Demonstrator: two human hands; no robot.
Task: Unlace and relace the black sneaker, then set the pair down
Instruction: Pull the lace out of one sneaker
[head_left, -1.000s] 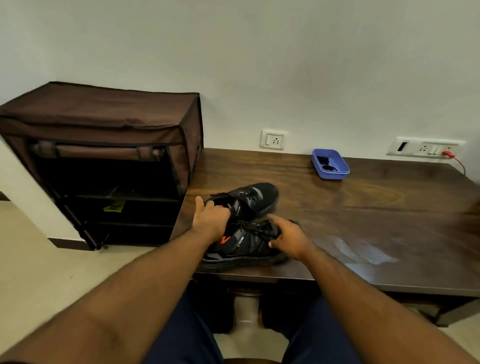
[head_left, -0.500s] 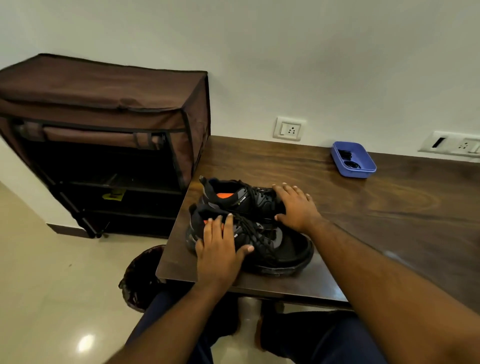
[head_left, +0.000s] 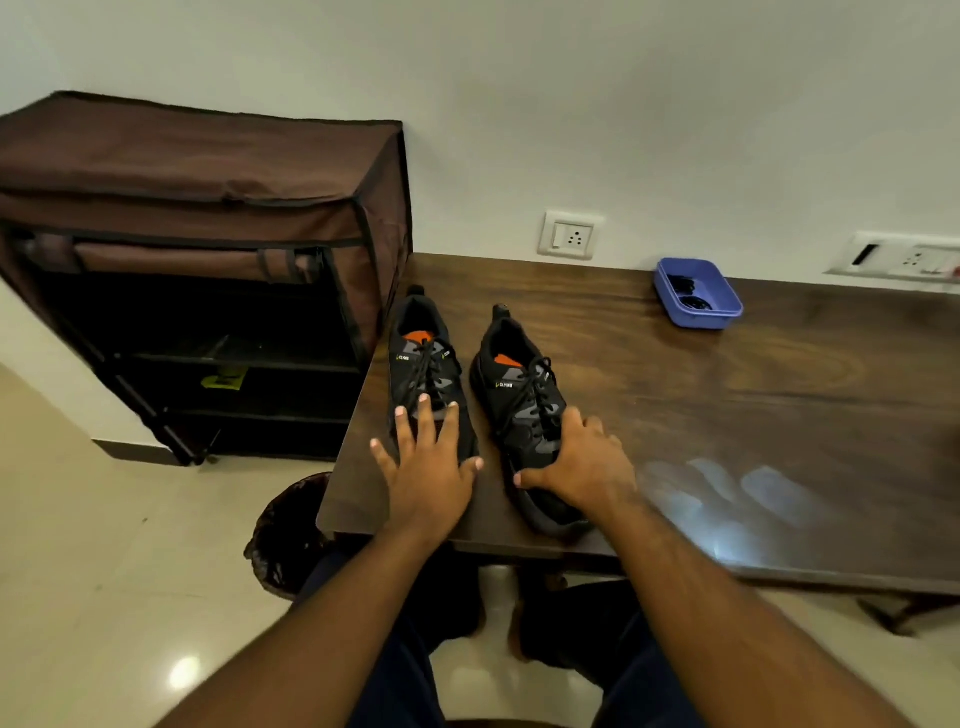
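A: Listing what is hidden first. Left hand (head_left: 427, 470) covers the toe of the left sneaker (head_left: 427, 374); right hand (head_left: 579, 462) covers the forefoot of the right sneaker (head_left: 522, 400), whose toe tip shows below the wrist. Rack (head_left: 208, 270) interior is dark, one yellow item on a shelf, not identifiable. Tray (head_left: 698, 293) holds small black items, too small to name. Panel (head_left: 901, 257) is cut off at the right edge.

B: Entry two, writing?

A: "CLYMB" in light letters beside the tongue on each sneaker. Orange insoles, no text legible.

B: Entry three, orientation?

A: Both sneakers upright on their soles at the left end of the surface (head_left: 727, 415), side by side, a gap between them. Long axes run near to far: toes toward the person, heels toward the wall. Right sneaker's toe angles slightly outward. Both laced.

B: Hands?

A: Left: fingers (head_left: 423, 415) straight and spread, flat on its sneaker's top. Right: fingers bent over the forefoot's far side, thumb on the near side, gripping it.

B: Remainder?

A: Socket (head_left: 570, 236) on the wall; bin (head_left: 291, 535) on the floor under the surface's corner.
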